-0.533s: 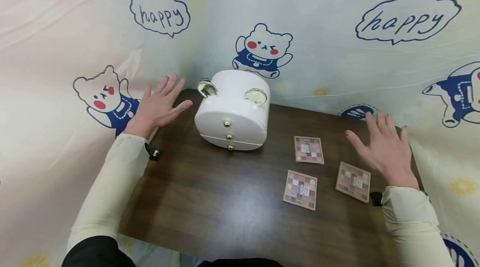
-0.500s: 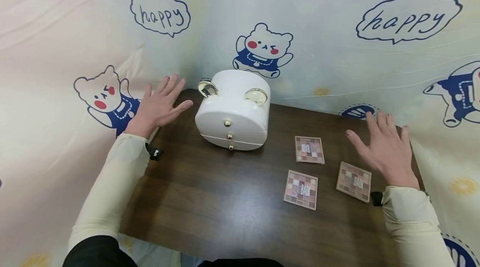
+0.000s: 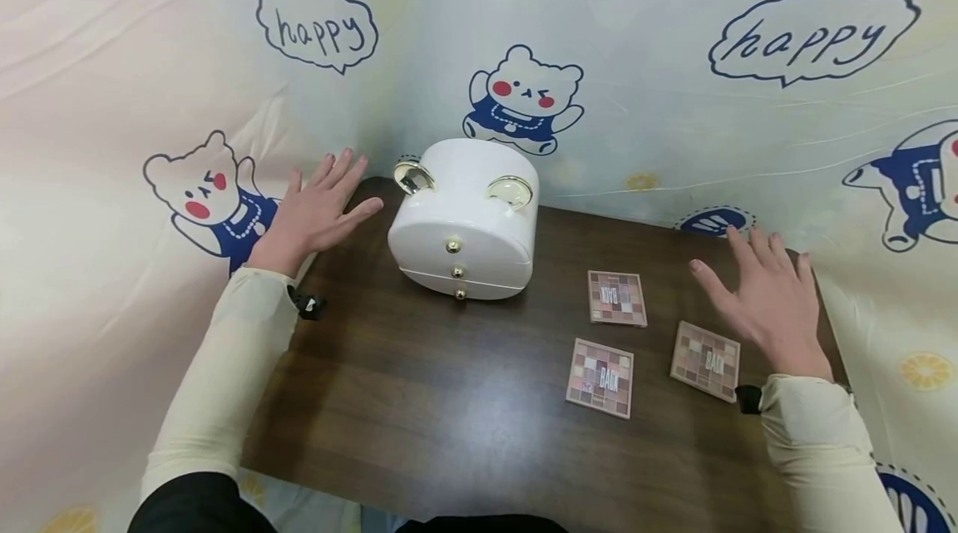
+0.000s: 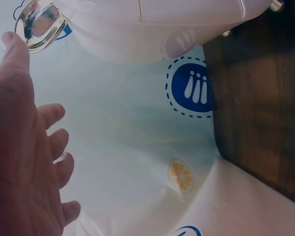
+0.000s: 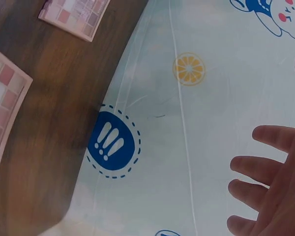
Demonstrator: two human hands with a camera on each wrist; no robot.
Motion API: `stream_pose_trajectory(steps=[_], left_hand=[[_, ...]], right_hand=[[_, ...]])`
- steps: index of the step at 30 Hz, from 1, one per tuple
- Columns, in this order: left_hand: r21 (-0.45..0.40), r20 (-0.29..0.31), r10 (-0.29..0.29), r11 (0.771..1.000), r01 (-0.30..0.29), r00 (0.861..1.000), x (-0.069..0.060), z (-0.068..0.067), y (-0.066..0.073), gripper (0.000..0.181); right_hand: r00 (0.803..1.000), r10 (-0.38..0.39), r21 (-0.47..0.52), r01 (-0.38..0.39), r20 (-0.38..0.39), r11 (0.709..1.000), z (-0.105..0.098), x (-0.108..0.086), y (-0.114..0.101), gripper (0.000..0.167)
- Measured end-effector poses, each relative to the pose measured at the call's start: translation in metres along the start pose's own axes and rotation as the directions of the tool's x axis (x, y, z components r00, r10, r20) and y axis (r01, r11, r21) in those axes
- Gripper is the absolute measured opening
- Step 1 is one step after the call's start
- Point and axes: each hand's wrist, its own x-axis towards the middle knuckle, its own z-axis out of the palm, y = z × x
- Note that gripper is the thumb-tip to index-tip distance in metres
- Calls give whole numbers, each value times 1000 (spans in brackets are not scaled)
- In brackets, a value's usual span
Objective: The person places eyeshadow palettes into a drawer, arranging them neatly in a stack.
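My left hand is spread flat beside a white rounded box with gold ear-like rings and several small gold knobs down its front. Nothing is in that hand; in the left wrist view its thumb points toward one gold ring. On the right, my right hand is also spread and holds nothing. Closest to it lies an eyeshadow palette with a grid of pink and brown squares. Two similar palettes, a rear one and a front one, lie flat between that palette and the box.
Everything stands on a dark brown wooden table. A pale printed cloth with cartoon bears and "happy" bubbles hangs behind it and along both sides. The white box stands near the table's back edge.
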Motion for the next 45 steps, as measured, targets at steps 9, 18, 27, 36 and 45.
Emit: stream_pose_trajectory(steps=[9,18,27,36,45], left_hand=[[-256,-60,4,967,-20,998,3,6,3,83],[-477,-17,-81,877,63,997,12,22,20,79],[-708,121,-236,660,250,964,19,27,37,89],[-752,213,-263,571,330,941,22,26,43,85],[-720,232,-276,595,356,933,23,27,42,87]], right_hand=[[998,47,209,-38,-40,977,2,-6,-5,74],[994,104,332,-94,-14,939,5,-11,-20,70],[985,172,444,-140,-32,885,11,-19,-38,63],[954,300,618,-247,20,747,16,-24,-59,57],[939,343,832,-201,14,517,30,-19,-85,38]])
